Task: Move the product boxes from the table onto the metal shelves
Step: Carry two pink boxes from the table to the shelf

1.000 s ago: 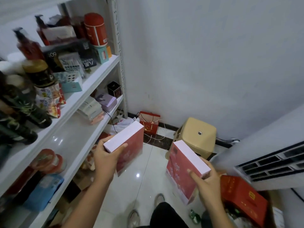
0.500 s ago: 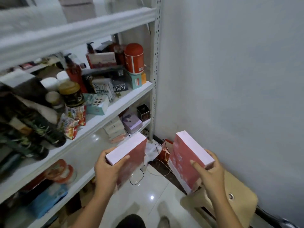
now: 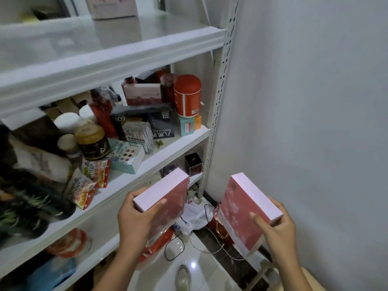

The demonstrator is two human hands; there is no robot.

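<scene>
On the head view, our left hand [image 3: 136,219] is curled round the near end of a pink-and-red product box [image 3: 170,196], thumb over its pale top, in the air before the white metal shelves [image 3: 126,57]. Our right hand [image 3: 277,225] grips a second box [image 3: 241,211] likewise, beside the wall [image 3: 315,122], apart from the first

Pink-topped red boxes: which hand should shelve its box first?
Probably left. The left hand holds its pink-topped red cardboard box next to the white metal shelf edge; the right hand and its matching box sit by the grey wall, farther away.
</scene>
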